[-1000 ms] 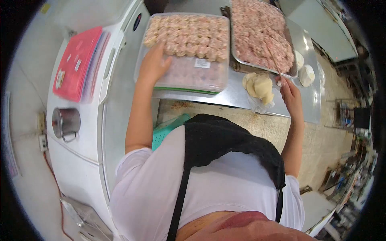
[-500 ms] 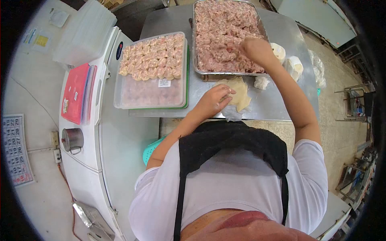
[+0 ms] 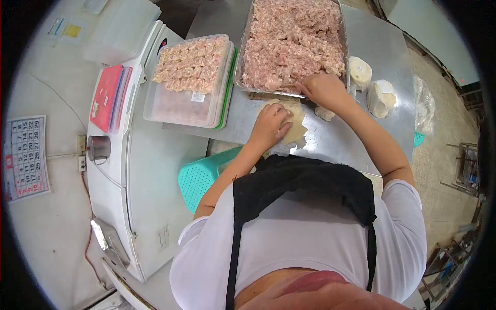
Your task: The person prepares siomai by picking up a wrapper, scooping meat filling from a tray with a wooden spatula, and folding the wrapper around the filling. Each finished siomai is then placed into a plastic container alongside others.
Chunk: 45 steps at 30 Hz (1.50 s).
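My left hand (image 3: 270, 125) is curled, thumb towards the fingers, over the left side of a stack of thin, pale dough wrappers (image 3: 296, 133). What lies inside its fingers is hidden. At the front right corner of a large metal tray (image 3: 238, 76), my right hand (image 3: 326, 90) has its fingers closed at the edge of the ground meat (image 3: 294, 41). A thin, light-brown edge shows by its fingertips, too small to name. Beside the right wrist sits a small, pale crumpled lump (image 3: 324, 113).
Left of the tray, stacked plastic containers (image 3: 181, 108) hold rows of filled dumplings (image 3: 190, 64). White wrapped bundles (image 3: 381, 98) stand on the right of the steel table (image 3: 356, 139). A white freezer (image 3: 160, 175) and a turquoise basket (image 3: 199, 178) are at my left.
My right hand has moved from over the meat down to the tray's front edge. My left hand has shifted slightly and its fingers are more curled. The camera view has turned a little.
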Available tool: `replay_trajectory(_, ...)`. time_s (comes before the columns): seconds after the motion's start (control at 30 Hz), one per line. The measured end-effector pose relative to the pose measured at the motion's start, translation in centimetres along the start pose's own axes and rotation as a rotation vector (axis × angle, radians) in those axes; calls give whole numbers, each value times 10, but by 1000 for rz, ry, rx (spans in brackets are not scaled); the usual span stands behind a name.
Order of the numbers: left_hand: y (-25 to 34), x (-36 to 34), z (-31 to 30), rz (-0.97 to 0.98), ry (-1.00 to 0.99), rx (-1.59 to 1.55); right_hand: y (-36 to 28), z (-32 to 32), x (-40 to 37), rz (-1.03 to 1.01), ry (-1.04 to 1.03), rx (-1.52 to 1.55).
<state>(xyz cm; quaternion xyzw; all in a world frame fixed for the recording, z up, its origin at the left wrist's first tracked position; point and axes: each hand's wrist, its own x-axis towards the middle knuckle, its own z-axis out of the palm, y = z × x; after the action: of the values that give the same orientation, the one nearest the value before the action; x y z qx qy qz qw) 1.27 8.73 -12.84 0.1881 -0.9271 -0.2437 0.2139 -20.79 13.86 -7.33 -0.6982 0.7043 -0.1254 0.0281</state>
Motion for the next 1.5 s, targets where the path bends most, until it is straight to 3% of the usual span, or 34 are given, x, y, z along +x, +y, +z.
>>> replay_trajectory(0.07, 9, 6, 2, 68, 44, -7, 2, -17, 6, -38, 3, -42)
replay_trajectory(0.13, -1, 6, 7, 43, 17, -3, 2, -25, 12, -86, 143, -52)
replay_trajectory(0.23, -17, 7, 8, 10, -31, -36, 4, -10, 17, -129, 163, -93)
replay_trajectory(0.33, -28, 2, -4, -10, -28, -145, -11, -11, 10, -190, -6, -204)
replay_trajectory(0.4, -32, 0, -15, -17, 4, -231, -13, -37, 13, -157, -8, -245)
replay_trajectory(0.47, -35, -5, -30, -366, -50, -870, -20, -66, 20, -121, -21, -262)
replay_trajectory(0.5, -39, -6, -35, -368, -50, -881, -27, -78, 22, -77, 3, -253)
replay_trajectory(0.57, -47, -4, -42, -625, 0, -1796, -21, -55, 29, -87, 7, -311)
replay_trajectory(0.67, -49, 4, -49, -789, -26, -1961, -21, -7, 20, -115, 3, -321)
replay_trajectory(0.7, -52, -2, -41, -750, 10, -1682, -37, -7, 13, -41, -18, -234)
replay_trajectory(0.73, -52, -1, -40, -749, 2, -1690, -49, -5, 8, 35, -42, -146)
replay_trajectory(0.8, -53, 1, -39, -559, -81, -1365, -64, 5, 6, 129, -106, -147)
replay_trajectory(0.97, -60, 12, -43, -528, 45, -1296, -82, 12, 26, 353, -131, 73)
replay_trajectory(1.03, -60, 20, -56, -498, 90, -1256, -68, 24, 38, 342, -112, 377)
replay_trajectory(1.1, -62, 24, -69, -368, 132, -1135, -66, 18, 55, 328, -58, 237)
replay_trajectory(1.17, -71, 24, -71, -368, 100, -1105, -82, -5, 72, 294, -37, -51)
replay_trajectory(1.2, -74, 23, -70, -366, 65, -1073, -87, -1, 74, 296, -38, -53)
replay_trajectory(1.27, -78, 16, -65, -385, 33, -1116, -94, 12, 73, 111, -134, -235)
replay_trajectory(1.33, -78, 9, -59, -400, 4, -1161, -94, 20, 62, 183, -111, -159)
replay_trajectory(1.4, -72, 3, -57, -440, -49, -1220, -82, 25, 52, 348, -132, 168)
replay_trajectory(1.43, -70, 2, -61, -315, -122, -1050, -77, 23, 48, 350, -130, 167)
replay_trajectory(1.5, -56, 8, -73, -245, -190, -1009, -65, 16, 41, 356, -89, 615)
